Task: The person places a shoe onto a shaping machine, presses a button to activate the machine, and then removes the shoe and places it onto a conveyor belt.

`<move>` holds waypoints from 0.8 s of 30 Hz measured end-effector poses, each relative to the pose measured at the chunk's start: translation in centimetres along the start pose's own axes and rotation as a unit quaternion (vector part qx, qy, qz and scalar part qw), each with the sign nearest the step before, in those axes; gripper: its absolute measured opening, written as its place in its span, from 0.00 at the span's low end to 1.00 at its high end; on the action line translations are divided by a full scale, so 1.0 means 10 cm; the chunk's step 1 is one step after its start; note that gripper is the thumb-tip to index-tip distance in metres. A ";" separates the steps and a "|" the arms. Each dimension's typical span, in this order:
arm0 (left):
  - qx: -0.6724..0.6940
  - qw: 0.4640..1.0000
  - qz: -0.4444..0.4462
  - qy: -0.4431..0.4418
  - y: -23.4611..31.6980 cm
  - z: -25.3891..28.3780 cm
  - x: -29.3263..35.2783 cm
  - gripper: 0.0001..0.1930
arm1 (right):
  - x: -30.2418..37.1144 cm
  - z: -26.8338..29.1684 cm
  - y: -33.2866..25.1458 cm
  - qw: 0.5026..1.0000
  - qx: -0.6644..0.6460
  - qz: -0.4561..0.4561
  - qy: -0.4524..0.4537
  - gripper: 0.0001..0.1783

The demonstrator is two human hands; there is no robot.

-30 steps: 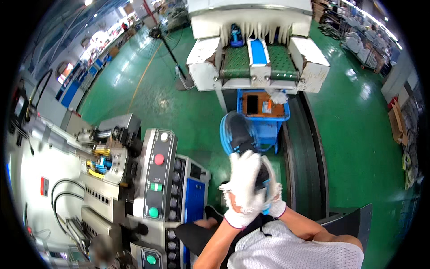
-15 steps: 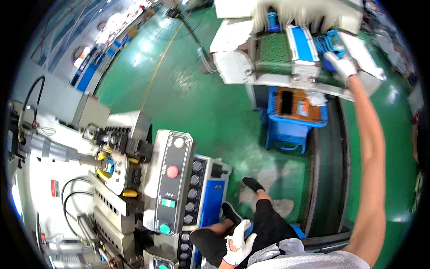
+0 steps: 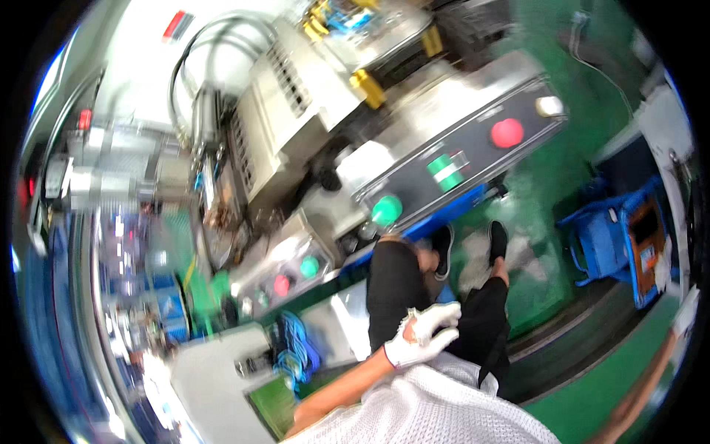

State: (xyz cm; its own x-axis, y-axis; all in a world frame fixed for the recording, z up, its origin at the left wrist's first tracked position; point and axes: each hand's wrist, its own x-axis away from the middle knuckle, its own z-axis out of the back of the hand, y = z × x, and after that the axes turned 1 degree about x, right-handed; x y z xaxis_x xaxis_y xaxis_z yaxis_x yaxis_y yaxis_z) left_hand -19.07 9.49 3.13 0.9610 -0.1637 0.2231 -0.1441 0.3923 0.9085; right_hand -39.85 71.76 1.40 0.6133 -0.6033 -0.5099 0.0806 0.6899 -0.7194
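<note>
The person wears a white knitted work glove on the left hand [image 3: 423, 334], its cuff ending at the wrist and the forearm above it bare. The right hand [image 3: 686, 311], at the picture's far right edge, has a white glove too, blurred there, with a bare arm below it. A white mesh-textured top [image 3: 436, 407] covers the torso, with black trousers [image 3: 399, 285] and black shoes [image 3: 498, 239] below.

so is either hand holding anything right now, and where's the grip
Cannot be told for sure. The gloved left hand is loosely curled near the lap with nothing visible in it; the right hand is at the frame's edge, too blurred to judge.
</note>
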 end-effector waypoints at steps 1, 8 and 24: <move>-0.005 1.000 -0.003 0.020 -0.06 0.08 0.12 0.24 | 0.51 -0.02 -0.12 0.996 -0.048 -0.058 -0.038 0.38; -0.078 0.915 0.178 0.354 -0.89 0.65 1.82 0.14 | 3.61 -1.00 -0.93 0.781 -0.161 -0.305 -0.521 0.36; -0.393 0.514 0.613 0.453 -2.71 -0.22 6.55 0.22 | 3.24 -2.08 -2.13 0.652 0.136 0.146 -0.731 0.36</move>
State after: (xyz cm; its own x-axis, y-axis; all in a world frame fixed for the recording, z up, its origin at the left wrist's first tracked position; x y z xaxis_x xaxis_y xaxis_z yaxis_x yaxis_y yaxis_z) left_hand 48.28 -9.88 -7.71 0.0276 0.9921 -0.1220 -0.9753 -0.0001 -0.2207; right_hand -38.01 29.25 -9.59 0.7110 0.4594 0.5324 -0.1923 0.8553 -0.4812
